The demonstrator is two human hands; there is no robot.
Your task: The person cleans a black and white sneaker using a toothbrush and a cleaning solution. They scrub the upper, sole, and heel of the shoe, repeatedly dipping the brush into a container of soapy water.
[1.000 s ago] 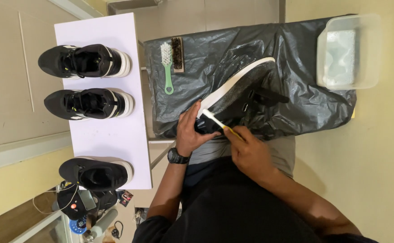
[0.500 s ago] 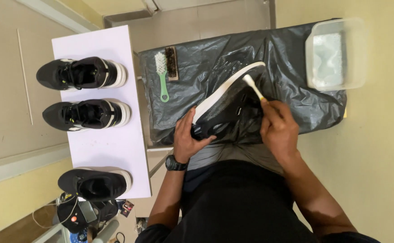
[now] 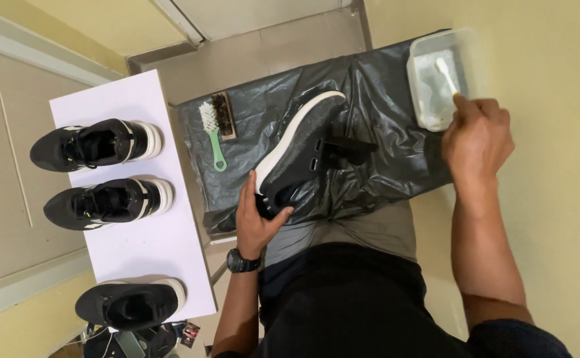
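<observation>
Black mesh sneaker with a white sole (image 3: 300, 149) is pinned at the heel end by the left hand (image 3: 258, 219), thumb on one side and fingers wrapped under, so that grip is pressed tight onto the shoe. It lies tilted on its side on the crinkly black plastic sheet (image 3: 383, 142) covering the bench, sole edge facing up and left.

Right hand (image 3: 477, 139) is pinching a small white toothbrush-style brush (image 3: 448, 74), fingers closed around the handle, bristle end dipped down into the clear plastic tub (image 3: 422, 99) at the far right corner of the sheet. Looks like there's cloudy liquid in there, but I can't say for sure.

If you're doing this dip step yourself, I'd say: wet just the bristles, tap off the excess on the tub rim so it doesn't drip across the plastic, and keep the other hand clamped on the shoe so it doesn't roll while you're looking away.

Green-handled scrub brush (image 3: 213, 129) and a brown wooden brush (image 3: 224, 114) sit side by side left of the sneaker, untouched. Three more black sneakers (image 3: 107, 199) are lined up on the white board (image 3: 147, 245) further left.
</observation>
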